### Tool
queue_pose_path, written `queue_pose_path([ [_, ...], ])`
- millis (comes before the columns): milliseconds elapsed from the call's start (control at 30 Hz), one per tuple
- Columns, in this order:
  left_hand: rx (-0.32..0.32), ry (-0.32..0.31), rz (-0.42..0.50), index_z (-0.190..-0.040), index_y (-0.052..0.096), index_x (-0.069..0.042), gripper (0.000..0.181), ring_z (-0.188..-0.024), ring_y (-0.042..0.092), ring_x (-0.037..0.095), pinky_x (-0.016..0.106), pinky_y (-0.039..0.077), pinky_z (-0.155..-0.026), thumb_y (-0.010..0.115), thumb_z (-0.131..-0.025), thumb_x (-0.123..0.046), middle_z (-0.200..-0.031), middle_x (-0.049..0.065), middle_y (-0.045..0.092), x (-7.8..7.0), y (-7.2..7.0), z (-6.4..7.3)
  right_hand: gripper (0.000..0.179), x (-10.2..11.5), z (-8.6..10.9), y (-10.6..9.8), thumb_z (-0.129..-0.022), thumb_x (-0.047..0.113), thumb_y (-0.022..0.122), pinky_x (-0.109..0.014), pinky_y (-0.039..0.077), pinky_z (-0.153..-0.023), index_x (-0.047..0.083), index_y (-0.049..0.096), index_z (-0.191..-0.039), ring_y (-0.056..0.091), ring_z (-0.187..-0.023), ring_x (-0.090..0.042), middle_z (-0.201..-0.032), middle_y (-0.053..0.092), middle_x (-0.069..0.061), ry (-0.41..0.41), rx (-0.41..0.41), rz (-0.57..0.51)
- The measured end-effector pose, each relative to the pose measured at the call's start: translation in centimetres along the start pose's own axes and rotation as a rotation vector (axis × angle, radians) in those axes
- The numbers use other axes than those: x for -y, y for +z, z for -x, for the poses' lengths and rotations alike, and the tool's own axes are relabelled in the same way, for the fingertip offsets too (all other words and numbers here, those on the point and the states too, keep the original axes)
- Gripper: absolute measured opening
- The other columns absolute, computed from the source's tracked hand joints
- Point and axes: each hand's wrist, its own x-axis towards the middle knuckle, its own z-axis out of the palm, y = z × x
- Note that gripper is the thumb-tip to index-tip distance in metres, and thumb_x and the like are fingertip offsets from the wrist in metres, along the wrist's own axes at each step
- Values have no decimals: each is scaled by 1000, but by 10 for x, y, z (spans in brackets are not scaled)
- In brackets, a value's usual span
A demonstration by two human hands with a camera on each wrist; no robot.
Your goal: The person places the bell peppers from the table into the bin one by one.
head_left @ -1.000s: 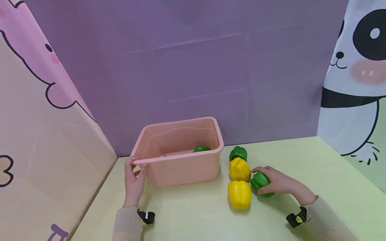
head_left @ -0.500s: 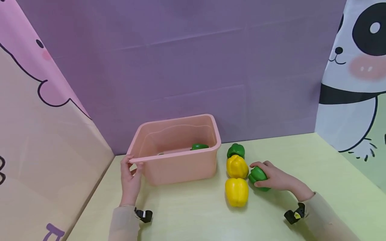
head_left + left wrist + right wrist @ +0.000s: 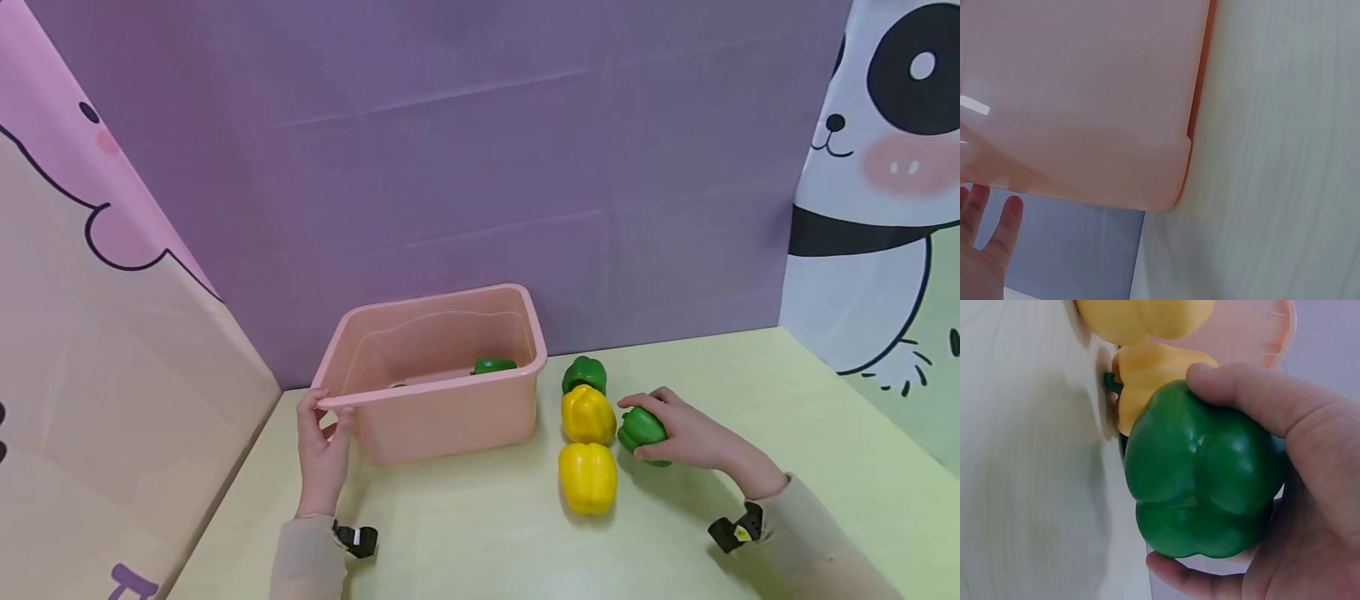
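Note:
My right hand [image 3: 686, 429] holds a green bell pepper [image 3: 642, 429] between thumb and fingers, just right of two yellow peppers. In the right wrist view that green pepper [image 3: 1200, 475] fills the middle, its lobed end toward the camera. My left hand [image 3: 322, 454] grips the front left corner of a pink plastic bin [image 3: 442, 417], fingers over the rim and thumb against the front. The left wrist view shows the bin's wall [image 3: 1085, 94] with fingertips [image 3: 1013, 209] at its edge. Inside the bin lies a green pepper [image 3: 495, 366], partly hidden by the front wall.
Right of the bin, a green pepper [image 3: 585, 375], a yellow pepper [image 3: 588, 414] and a nearer yellow pepper [image 3: 588, 479] stand in a row on the pale wooden table [image 3: 465, 533]. A purple backdrop [image 3: 450, 167] rises behind the bin; printed panels flank both sides.
My right hand has raised the green pepper slightly and moved it a little away from me, beside the yellow ones. My left hand stays on the bin's corner. The head view has shifted slightly.

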Motion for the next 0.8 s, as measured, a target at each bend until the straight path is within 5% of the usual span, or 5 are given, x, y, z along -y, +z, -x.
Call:
queue_pose_path([
  [267, -12, -27, -1, -131, 38, 0, 44, -109, 42, 6, 22, 37, -84, 60, -93, 1, -136, 9, 42, 28, 0, -4, 63, 2, 1, -6, -77, 24, 80, -36, 47, -69, 11, 51, -132, 50, -84, -23, -114, 45, -17, -3, -17, -16],
  [533, 8, 72, -22, -127, 36, 7, 38, -105, 43, -1, 21, 37, -80, 56, -95, 2, -130, 25, 42, -2, 0, -1, 63, 3, 3, -10, -76, 26, 81, -35, 46, -68, 13, 52, -131, 50, -84, -22, -114, 47, -17, 1, -15, -15],
  [800, 22, 21, -35, -129, 36, 6, 38, -108, 42, -1, 20, 38, -81, 55, -96, 2, -131, 23, 42, 0, -3, -3, 64, 2, 5, -15, -75, 26, 81, -35, 47, -68, 11, 52, -131, 50, -84, -22, -113, 48, -16, -8, -21, 2],
])
